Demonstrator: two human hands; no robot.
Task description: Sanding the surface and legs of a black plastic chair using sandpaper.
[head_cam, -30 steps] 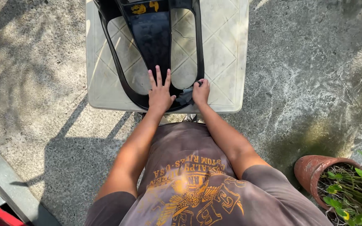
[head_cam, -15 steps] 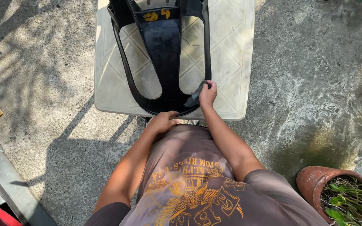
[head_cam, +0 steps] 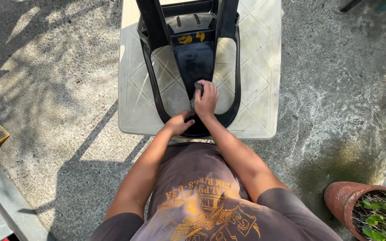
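Chair (head_cam: 188, 44), black plastic, lies tipped over on the pale square table (head_cam: 255, 89), its curved backrest at the near edge, right in front of the person's brown printed shirt (head_cam: 202, 196). Left hand (head_cam: 178, 124) rests on the bottom curve of the backrest, fingers curled over the rim, gripping it. Right hand (head_cam: 206, 100) sits just above, on the central back slat, fingers bunched and pressing a small grey cloth (head_cam: 198, 86) against the plastic. Further up, the seat and legs rise toward the table's far side. Off right, a clay pot (head_cam: 349, 201) with green plants stands on the concrete ground (head_cam: 336, 89).
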